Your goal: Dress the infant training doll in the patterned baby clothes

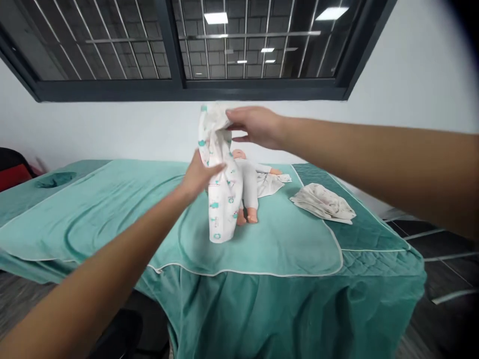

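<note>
That white cloth (226,207), scattered with little teal prints, hangs lengthwise, rumpled where the right fingers (236,115) touch its upper part, with the left thumb (216,170) across its middle and a smoother length below.

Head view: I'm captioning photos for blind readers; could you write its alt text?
A left hand holds up a printed white cloth, the right hand touching its upper part, over a green blanket. Beyond lie a doll in white and, further right, a bunched cloth.

Metal bars (254,35) stand behind a dark-framed window (175,50) in the white wall (149,124).
</note>
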A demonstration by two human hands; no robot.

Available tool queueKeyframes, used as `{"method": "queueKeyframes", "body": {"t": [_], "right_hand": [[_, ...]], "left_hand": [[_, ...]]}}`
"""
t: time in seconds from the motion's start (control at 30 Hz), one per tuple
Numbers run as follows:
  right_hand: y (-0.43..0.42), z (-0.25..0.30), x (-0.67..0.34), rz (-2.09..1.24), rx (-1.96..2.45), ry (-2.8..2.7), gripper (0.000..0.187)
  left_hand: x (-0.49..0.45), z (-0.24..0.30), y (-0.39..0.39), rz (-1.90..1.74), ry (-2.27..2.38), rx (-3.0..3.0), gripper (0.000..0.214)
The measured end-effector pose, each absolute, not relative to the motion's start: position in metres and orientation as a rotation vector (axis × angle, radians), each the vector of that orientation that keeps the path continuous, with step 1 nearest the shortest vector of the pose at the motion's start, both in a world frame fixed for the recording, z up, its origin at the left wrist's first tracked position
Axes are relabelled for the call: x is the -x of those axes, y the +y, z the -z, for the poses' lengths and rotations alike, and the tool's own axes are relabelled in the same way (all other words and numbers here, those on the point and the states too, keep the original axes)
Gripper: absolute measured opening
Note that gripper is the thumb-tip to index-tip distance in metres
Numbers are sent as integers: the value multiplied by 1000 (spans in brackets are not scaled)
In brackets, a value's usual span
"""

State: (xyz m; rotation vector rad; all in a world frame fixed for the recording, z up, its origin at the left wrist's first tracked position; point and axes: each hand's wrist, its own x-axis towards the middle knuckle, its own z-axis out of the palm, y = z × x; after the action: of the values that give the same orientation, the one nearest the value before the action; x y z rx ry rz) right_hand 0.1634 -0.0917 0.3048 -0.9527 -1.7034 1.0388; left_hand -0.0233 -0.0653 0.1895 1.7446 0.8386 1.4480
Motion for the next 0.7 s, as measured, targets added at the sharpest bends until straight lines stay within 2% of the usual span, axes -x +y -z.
{"method": "queueKeyframes", "body": {"t": [0.1,0.2,0.27,0.37,0.47,0.6,0.7], "right_hand": [[-65,-258,-153,-1107,1058,-1730,19],[-52,-226,-153,-1202,1186,-1809,20],[-51,-211,-156,-1270,1236,-2004,21],[-59,-186,-161,-1496,1225,-2388,22],[-67,-156,-166,-1827,1283,-2462,37],[-57,-136,-179,-1579,1335,-2408,24],[-40,-141,-195,-1395,1394,-2256,23]], "left_hand": [[35,-116,-51,-1174,1119,-1540,39],[42,-75,-41,-1258,1174,-1229,41],[47,-64,-32,-1338,1161,-1049,42],[58,-63,-19,-1379,1153,-979,29],[66,-63,-13,-1369,1140,-1006,16],[72,-57,-13,-1241,1152,-1289,15],[76,-54,-9,-1173,1297,-1415,21]]}}
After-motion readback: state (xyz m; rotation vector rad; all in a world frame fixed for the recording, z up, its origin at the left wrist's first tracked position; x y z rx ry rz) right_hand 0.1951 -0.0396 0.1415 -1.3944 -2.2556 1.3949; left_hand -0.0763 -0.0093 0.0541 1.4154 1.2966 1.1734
